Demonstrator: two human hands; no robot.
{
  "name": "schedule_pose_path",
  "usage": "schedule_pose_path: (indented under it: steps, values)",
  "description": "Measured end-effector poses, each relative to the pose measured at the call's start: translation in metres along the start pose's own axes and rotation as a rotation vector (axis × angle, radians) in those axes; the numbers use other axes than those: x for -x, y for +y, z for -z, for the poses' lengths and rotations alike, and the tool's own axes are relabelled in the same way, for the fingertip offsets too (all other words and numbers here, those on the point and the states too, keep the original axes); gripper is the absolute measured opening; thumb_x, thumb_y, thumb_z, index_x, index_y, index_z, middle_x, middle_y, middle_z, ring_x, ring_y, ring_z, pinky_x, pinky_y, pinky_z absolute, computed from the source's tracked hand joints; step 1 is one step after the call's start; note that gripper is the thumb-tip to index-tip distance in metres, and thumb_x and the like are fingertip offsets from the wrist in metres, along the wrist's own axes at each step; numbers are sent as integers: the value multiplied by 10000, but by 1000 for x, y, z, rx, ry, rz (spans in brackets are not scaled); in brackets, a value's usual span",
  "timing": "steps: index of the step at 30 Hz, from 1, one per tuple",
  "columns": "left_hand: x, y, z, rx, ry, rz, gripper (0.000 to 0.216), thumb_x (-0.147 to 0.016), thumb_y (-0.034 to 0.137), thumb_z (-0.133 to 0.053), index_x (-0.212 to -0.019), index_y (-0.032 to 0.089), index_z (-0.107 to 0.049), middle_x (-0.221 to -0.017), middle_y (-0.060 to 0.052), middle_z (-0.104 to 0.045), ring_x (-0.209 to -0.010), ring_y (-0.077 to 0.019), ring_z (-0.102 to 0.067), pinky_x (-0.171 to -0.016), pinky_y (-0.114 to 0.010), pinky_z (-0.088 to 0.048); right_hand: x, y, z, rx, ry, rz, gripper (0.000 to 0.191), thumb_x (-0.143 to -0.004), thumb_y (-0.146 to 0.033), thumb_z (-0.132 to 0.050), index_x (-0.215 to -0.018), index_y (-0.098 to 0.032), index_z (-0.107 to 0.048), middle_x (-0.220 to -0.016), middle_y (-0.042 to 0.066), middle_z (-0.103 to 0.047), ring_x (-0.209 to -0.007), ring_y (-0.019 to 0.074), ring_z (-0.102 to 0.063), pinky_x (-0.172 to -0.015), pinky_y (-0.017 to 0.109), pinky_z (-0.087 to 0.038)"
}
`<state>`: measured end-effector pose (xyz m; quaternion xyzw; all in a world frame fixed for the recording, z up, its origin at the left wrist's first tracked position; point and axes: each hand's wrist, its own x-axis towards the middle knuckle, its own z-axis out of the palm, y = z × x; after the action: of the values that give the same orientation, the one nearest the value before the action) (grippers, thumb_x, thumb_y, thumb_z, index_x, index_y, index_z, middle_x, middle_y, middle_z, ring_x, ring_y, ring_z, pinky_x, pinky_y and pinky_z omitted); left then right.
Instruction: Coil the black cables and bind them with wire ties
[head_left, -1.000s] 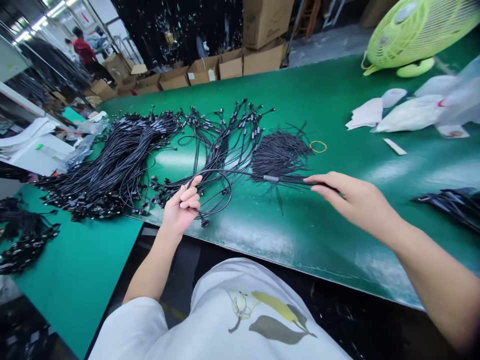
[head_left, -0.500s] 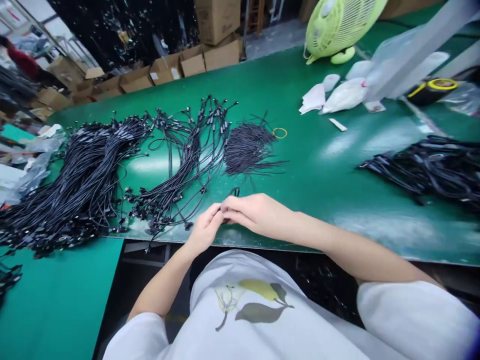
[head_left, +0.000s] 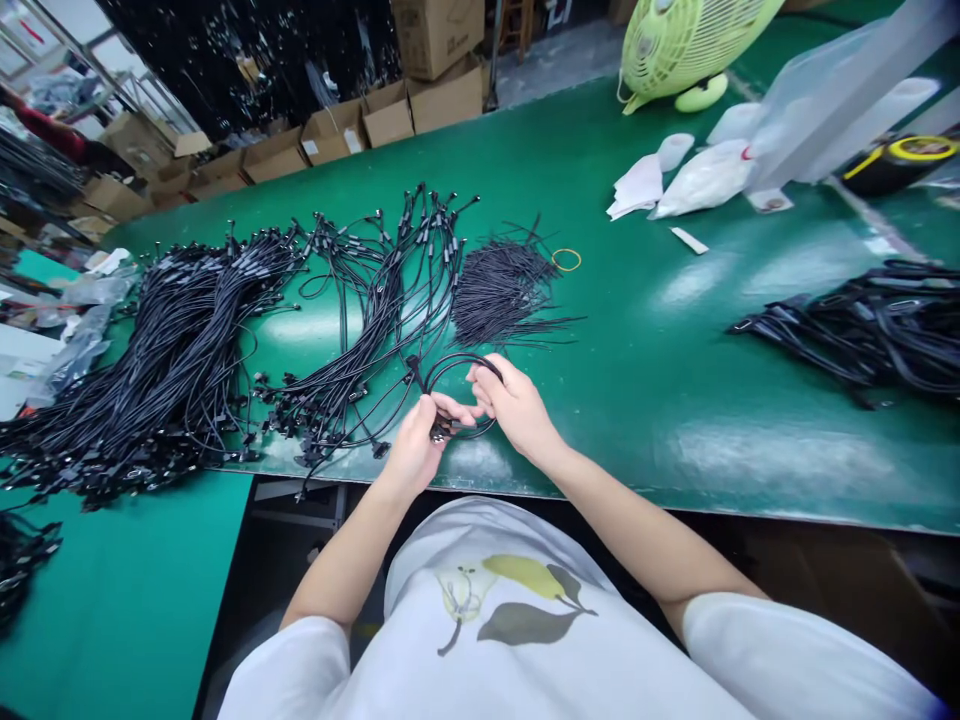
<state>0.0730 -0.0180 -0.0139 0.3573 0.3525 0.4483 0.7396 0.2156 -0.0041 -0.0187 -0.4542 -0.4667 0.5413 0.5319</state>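
Note:
A thin black cable [head_left: 459, 364] is coiled into a small loop between my two hands, just above the near edge of the green table [head_left: 645, 340]. My left hand [head_left: 417, 447] pinches the loop's lower end, fingers closed on it. My right hand [head_left: 514, 406] grips the right side of the same loop. A bunch of black twist ties [head_left: 501, 288] lies right behind my hands. To their left, loose black cables [head_left: 379, 300] fan out, and a large pile of black cables [head_left: 161, 350] lies further left.
A yellow rubber band [head_left: 566, 260] lies by the ties. White plastic bags [head_left: 697, 175] and a green fan [head_left: 694, 40] stand at the far right. More bundled black cables [head_left: 877, 325] lie on the right. Cardboard boxes [head_left: 390, 110] line the far edge.
A second ago my right hand reached out to the ties while my left held one cable. Both hands then came together, and the cable is now wound into a loop between them.

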Motion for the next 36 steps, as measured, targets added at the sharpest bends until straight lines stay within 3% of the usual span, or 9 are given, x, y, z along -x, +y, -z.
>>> schedule_pose_path:
  steps: [2, 5, 9, 17, 22, 26, 29, 32, 36]
  values:
    - [-2, -7, 0, 119, 7, 64, 499, -841, 630, -514, -658, 167, -497, -602, 14, -504, -685, -137, -580, -791, -305, -472, 3, -1, -4, -235, 6, -75, 319, -859, -494, -568, -814, -190, -484, -575, -90, -302, -471, 55, -288, -437, 187, -252]
    - [-1, -8, 1, 244, 51, 37, 489, -867, 587, -511, -618, 181, -401, -508, 74, -309, -518, -89, -423, -694, -266, -457, 4, -12, 1, -522, -181, -291, 394, -792, -518, -665, -769, -173, -476, -601, -85, -309, -496, 42, -290, -476, 177, -306]
    - [7, 1, 3, 114, -34, 54, 410, -889, 545, -511, -714, 177, -472, -539, 74, -316, -535, -96, -409, -700, -283, -450, 6, -29, 7, -766, -259, -481, 398, -792, -490, -681, -721, -164, -463, -579, -95, -242, -467, 31, -189, -453, 161, -284]
    - [20, -9, 12, -498, -116, -30, 448, -895, 600, -427, -893, 161, -517, -597, 47, -414, -566, -124, -448, -663, -295, -408, 40, -22, -24, -344, -125, -116, 402, -864, -592, -518, -774, -202, -476, -671, -30, -437, -568, 102, -456, -490, 229, -443]
    - [29, -12, 5, -788, -272, -47, 389, -948, 516, -348, -843, 176, -503, -704, -2, -508, -659, -139, -474, -672, -283, -387, 43, -7, -22, -4, 161, 143, 452, -887, -618, -445, -800, -186, -550, -956, 61, -539, -864, 151, -556, -749, 276, -512]
    - [25, -19, 3, -760, -348, 74, 490, -918, 594, -344, -695, 177, -474, -646, -9, -495, -612, -135, -459, -612, -280, -382, 48, -1, -21, -197, -30, 11, 460, -831, -658, -504, -916, -206, -511, -1145, 83, -552, -787, 127, -600, -511, 203, -481]
    - [20, -28, 9, -581, -418, 224, 568, -850, 689, -397, -627, 173, -477, -588, -6, -467, -594, -139, -470, -613, -293, -406, 50, 2, -20, -307, -62, -26, 487, -725, -601, -678, -952, -232, -457, -1129, 53, -561, -652, 76, -558, -397, 155, -393]
    - [21, -34, 14, -446, -492, 299, 560, -798, 689, -509, -681, 146, -574, -680, -40, -542, -706, -159, -523, -720, -309, -434, 46, 0, -15, -317, -43, -44, 388, -750, -455, -723, -952, -222, -488, -857, -24, -581, -492, 27, -461, -389, 140, -366]
    - [26, -33, 13, -309, -461, 299, 491, -825, 621, -547, -978, 167, -658, -1019, -82, -610, -986, -197, -538, -908, -332, -410, 34, -7, -8, -388, -20, -133, 324, -857, -487, -594, -788, -193, -479, -590, -76, -473, -364, 8, -308, -309, 117, -197]
